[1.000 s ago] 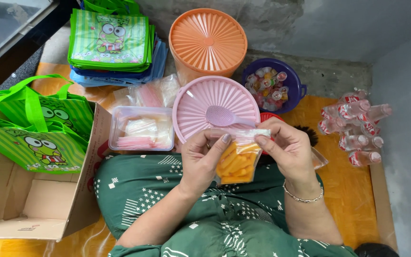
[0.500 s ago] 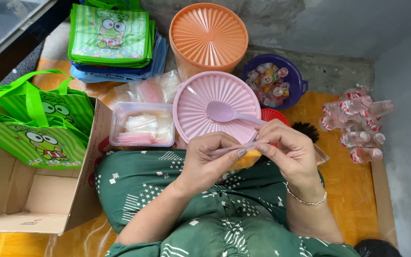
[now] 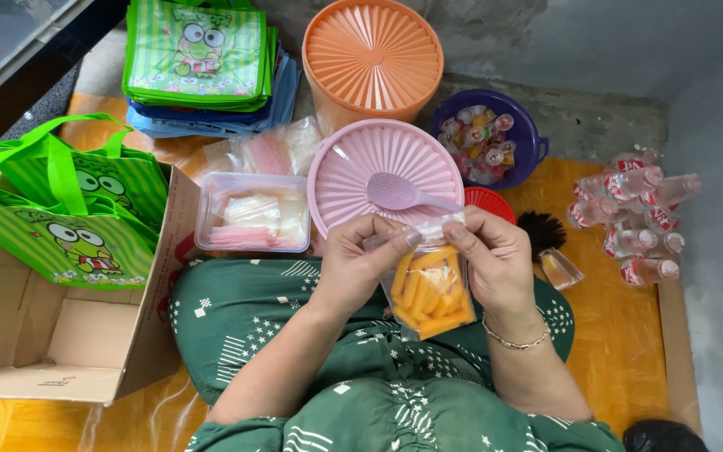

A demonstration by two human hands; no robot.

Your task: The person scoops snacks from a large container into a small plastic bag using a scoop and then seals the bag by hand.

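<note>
While both hands [image 3: 361,259] [image 3: 495,259] grip clamped, fingertips hide the snack bag [image 3: 430,293] top

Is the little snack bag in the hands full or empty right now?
Mostly full: orange sticks fill the clear snack bag, held upright at its top by both hands.

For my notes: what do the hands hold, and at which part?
Both the left hand and right hand pinch the top edge of a small clear bag of orange snacks.
</note>
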